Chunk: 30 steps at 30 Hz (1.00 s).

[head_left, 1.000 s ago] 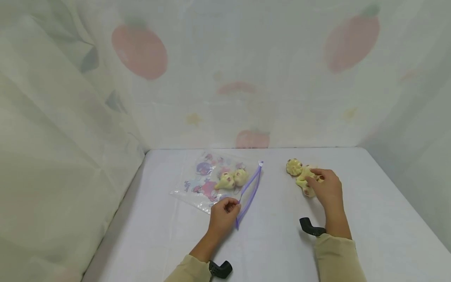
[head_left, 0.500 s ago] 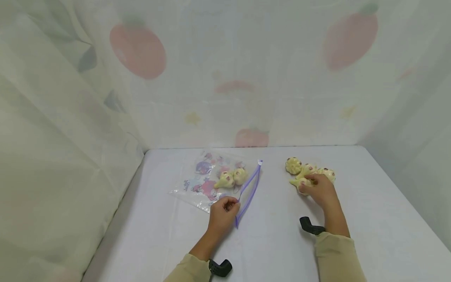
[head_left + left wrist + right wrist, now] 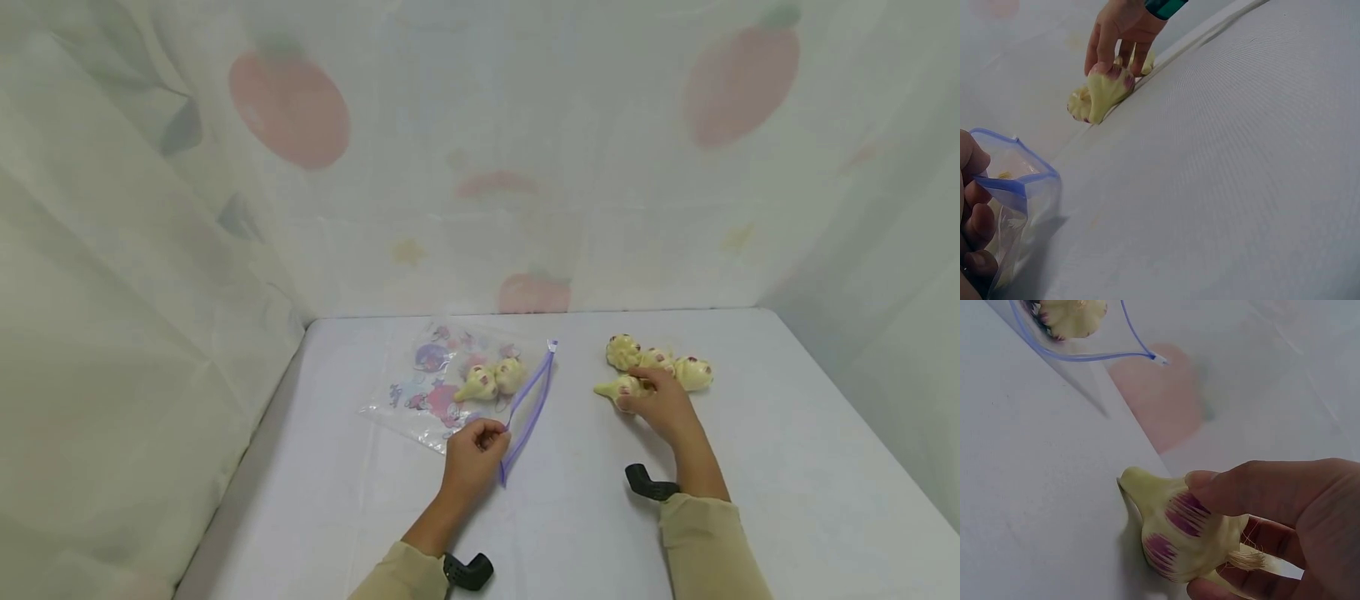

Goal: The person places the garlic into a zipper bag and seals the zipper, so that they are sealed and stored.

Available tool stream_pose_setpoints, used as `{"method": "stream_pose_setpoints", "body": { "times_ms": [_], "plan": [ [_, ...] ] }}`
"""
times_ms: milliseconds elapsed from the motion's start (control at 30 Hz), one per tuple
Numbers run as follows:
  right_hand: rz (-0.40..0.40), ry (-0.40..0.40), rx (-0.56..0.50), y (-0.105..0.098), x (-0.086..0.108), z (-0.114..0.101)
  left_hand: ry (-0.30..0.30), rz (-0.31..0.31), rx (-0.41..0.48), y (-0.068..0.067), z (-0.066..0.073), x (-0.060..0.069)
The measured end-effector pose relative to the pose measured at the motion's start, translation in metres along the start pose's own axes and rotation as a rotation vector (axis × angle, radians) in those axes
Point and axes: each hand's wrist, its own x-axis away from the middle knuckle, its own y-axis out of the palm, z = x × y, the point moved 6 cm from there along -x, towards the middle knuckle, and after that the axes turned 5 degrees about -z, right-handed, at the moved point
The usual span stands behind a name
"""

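Observation:
My right hand (image 3: 663, 406) holds a pale yellow garlic bulb (image 3: 1175, 531) with purple streaks between thumb and fingers. Its stem points left toward the bag, and a tuft of roots shows at its base in the right wrist view. My left hand (image 3: 475, 457) pinches the purple-edged mouth of a clear zip bag (image 3: 420, 417) printed with cartoon figures. That mouth stands parted, facing right. Two garlic bulbs (image 3: 508, 377) lie inside the bag. Just behind my right hand, several more bulbs (image 3: 693, 373) sit close together on the table.
The white-covered table (image 3: 570, 533) ends at a back edge against a pale curtain (image 3: 637, 208) with fruit prints. Curtains also hang along the left and right sides. A black wrist-worn device (image 3: 651, 483) sits on my right wrist, another (image 3: 468, 572) on my left.
My right hand has drawn the garlic bulb leftward, away from the other bulbs, and its stem has swung to point left. The left hand stays at the bag's mouth.

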Motion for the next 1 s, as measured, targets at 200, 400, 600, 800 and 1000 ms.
{"method": "stream_pose_setpoints", "body": {
  "times_ms": [200,400,600,800,1000],
  "plan": [
    [0.005,-0.005,-0.032,0.004,-0.001,0.0,-0.003,0.011,0.013,0.0,0.001,0.0],
    [0.003,-0.009,-0.03,0.009,-0.003,0.001,-0.013,0.036,0.004,0.0,0.008,0.002],
    [-0.004,0.006,-0.041,0.011,-0.003,0.003,-0.015,0.012,0.023,-0.006,0.04,0.008],
    [0.004,-0.002,-0.029,0.011,-0.003,0.003,-0.025,0.019,0.012,-0.005,0.034,0.007],
    [0.019,-0.01,-0.044,0.01,-0.002,0.003,-0.005,0.037,0.006,0.001,0.003,0.0]
  ]
}}
